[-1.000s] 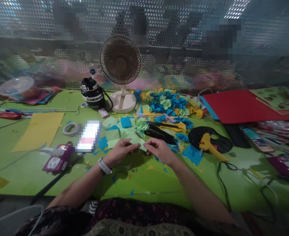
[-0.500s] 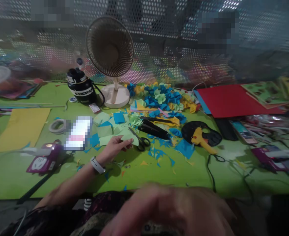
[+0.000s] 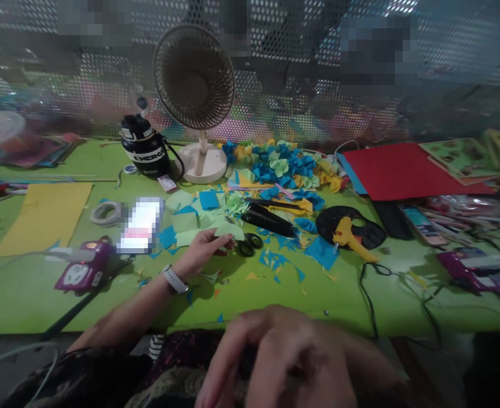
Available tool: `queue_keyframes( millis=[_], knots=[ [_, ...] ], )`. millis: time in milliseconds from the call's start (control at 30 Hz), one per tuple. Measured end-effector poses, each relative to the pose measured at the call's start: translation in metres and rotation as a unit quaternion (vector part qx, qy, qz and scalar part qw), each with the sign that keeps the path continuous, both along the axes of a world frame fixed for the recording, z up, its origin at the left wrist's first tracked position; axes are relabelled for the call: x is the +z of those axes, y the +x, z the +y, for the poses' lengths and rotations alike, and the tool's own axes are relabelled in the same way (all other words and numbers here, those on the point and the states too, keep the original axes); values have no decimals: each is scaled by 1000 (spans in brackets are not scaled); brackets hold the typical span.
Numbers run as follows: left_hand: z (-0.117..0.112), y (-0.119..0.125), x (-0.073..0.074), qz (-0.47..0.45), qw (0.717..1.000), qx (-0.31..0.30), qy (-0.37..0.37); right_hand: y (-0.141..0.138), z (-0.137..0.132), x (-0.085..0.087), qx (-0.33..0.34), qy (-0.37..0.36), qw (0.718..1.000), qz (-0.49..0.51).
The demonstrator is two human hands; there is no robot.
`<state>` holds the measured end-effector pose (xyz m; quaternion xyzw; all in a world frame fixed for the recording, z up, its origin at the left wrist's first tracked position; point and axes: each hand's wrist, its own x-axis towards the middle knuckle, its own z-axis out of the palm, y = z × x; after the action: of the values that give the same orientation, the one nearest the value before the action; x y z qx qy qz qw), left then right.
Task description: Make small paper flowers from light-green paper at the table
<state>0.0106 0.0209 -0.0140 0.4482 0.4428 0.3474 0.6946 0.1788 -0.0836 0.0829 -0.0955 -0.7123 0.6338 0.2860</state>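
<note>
My left hand (image 3: 205, 250), with a white watch on the wrist, pinches a piece of light green paper (image 3: 229, 228) between thumb and fingers, low over the table. Just right of it lie black-handled scissors (image 3: 250, 244), their blades partly covered by the paper. Large and close to the camera, my right hand (image 3: 288, 357) is raised before the table's front edge. Its fingers are bent, but blur and the frame's lower edge hide the fingertips. A black stapler-like tool (image 3: 268, 220) lies beyond the scissors, among cut green, blue and yellow scraps (image 3: 275, 262).
A desk fan (image 3: 201, 161) and black bottle (image 3: 145, 148) stand behind, left of a pile of folded paper pieces (image 3: 279, 167). A lit phone (image 3: 140, 225) and tape roll (image 3: 106, 213) lie left. Yellow glue gun (image 3: 352, 238) and red sheet (image 3: 403, 173) are right; cords cross the table.
My right hand has shifted slightly and shows more sharply, with its fingers bent. My left hand still pinches the green paper. The whole view has shifted slightly.
</note>
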Motion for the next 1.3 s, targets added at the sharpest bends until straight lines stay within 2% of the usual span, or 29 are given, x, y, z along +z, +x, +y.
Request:
queue_keyframes(
  millis=[100,200,300,367,433,533,600,667,767,933,1067,1167,1233,1267,1300],
  knots=[
    [1,-1,1,-1,1000,13,3,0,8,-9,-33,-23,999,16],
    [4,-3,1,13,999,44,9,14,17,-25,-125,-50,987,-91],
    [7,-4,0,43,998,47,26,33,27,-43,-209,-73,954,-202],
    [5,-3,-1,70,997,9,27,44,35,-53,-263,-88,928,-251],
    [2,-1,-2,91,994,-60,4,52,44,-59,-312,-90,902,-284],
    [-5,2,-2,95,983,-155,-32,55,58,-65,-357,-85,882,-296],
    [-7,4,-2,84,981,-170,-32,51,67,-68,-384,-62,868,-309],
    [-7,4,-1,63,986,-150,-24,45,74,-72,-408,-23,850,-333],
    [-5,4,1,39,991,-123,-19,38,81,-78,-405,0,850,-336],
    [-5,2,1,49,986,-157,-30,35,88,-80,-387,-37,871,-301],
    [-4,4,-3,22,990,-133,-30,32,91,-81,-386,-39,872,-300],
    [-2,2,0,20,991,-132,-16,30,92,-80,-376,-45,876,-298],
    [1,-3,6,69,989,-127,36,30,93,-81,-375,-58,875,-299],
    [4,-7,9,110,985,-104,84,30,94,-81,-375,-69,874,-301],
    [7,-11,12,159,974,-55,148,31,94,-82,-371,-80,874,-303]
  ],
)
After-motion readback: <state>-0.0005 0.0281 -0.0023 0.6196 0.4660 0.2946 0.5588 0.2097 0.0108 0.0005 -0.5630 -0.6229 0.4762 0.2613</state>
